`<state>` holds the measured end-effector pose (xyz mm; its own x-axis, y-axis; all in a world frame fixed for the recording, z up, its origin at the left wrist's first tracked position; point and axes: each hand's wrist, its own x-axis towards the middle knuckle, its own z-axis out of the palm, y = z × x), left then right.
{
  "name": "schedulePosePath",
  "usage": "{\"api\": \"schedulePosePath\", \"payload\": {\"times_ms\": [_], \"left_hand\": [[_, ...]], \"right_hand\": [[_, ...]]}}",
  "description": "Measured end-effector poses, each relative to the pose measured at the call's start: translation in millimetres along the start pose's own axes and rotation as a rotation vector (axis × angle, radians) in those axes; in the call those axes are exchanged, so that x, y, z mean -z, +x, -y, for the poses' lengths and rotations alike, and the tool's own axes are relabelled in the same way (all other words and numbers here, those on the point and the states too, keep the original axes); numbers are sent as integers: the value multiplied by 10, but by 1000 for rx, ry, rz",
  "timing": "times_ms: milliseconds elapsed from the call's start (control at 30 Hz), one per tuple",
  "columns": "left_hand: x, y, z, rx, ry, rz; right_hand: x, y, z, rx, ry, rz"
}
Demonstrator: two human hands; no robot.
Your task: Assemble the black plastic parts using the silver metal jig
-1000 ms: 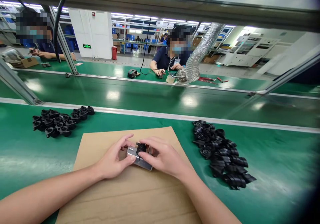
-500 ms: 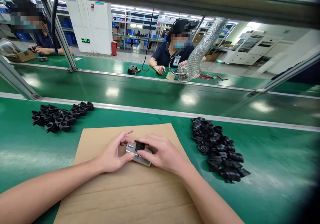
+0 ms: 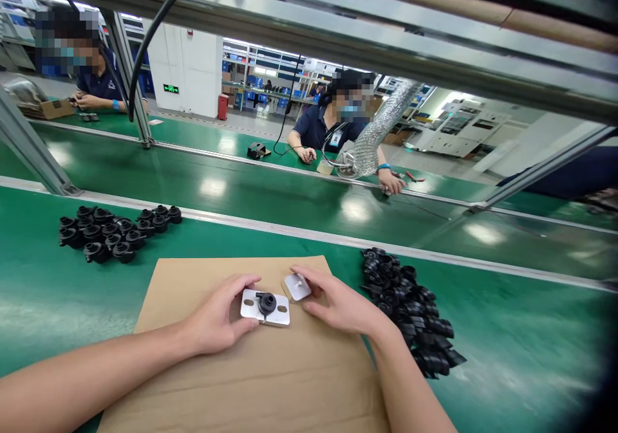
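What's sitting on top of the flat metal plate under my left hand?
A small black round part sits on the metal plate, between its two slots. The left hand covers the plate's near-left corner. The plate lies on the cardboard sheet; nothing beneath it is visible.

green conveyor line in a bright factory hall

a metal frame [image 3: 338, 40] spans overhead; behind the green belt [image 3: 290, 195] stand a white wall [image 3: 193, 66], shelving [image 3: 251, 79] and ceiling strip lights.

Co-workers [image 3: 333, 121] beyond green conveyor belt [image 3: 270, 192]
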<state>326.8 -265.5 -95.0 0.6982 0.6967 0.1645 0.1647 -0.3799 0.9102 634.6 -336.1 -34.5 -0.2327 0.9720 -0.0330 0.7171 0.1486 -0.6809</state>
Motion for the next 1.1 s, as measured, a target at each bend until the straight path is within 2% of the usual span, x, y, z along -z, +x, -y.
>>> {"api": "schedulePosePath", "payload": {"times_ms": [100, 267, 400, 467, 567, 733, 833, 1000, 1100], "left_hand": [[10, 10, -32, -9, 11, 12], [26, 13, -114, -17, 14, 43], [29, 10, -115, -20, 15, 50], [27, 10, -93, -18, 21, 53], [20, 16, -66, -16, 25, 58], [10, 22, -70, -15, 24, 58], [0, 9, -76, -26, 25, 59], [-28, -14, -45, -42, 31, 35], [-38, -17, -29, -42, 33, 35]], "right_hand": [[-21, 26, -22, -67, 4, 10], [-42, 36, 79, -45, -107, 25], [-72, 31, 49, -97, -197, -50], [-66, 20, -18, -90, -165, -68], [-17, -4, -110, -69, -66, -7], [54, 15, -110, -83, -26, -25], [32, 38, -52, -52, -12, -24], [-75, 28, -8, -127, -152, -137], [-80, 21, -55, -53, -107, -67]]}}
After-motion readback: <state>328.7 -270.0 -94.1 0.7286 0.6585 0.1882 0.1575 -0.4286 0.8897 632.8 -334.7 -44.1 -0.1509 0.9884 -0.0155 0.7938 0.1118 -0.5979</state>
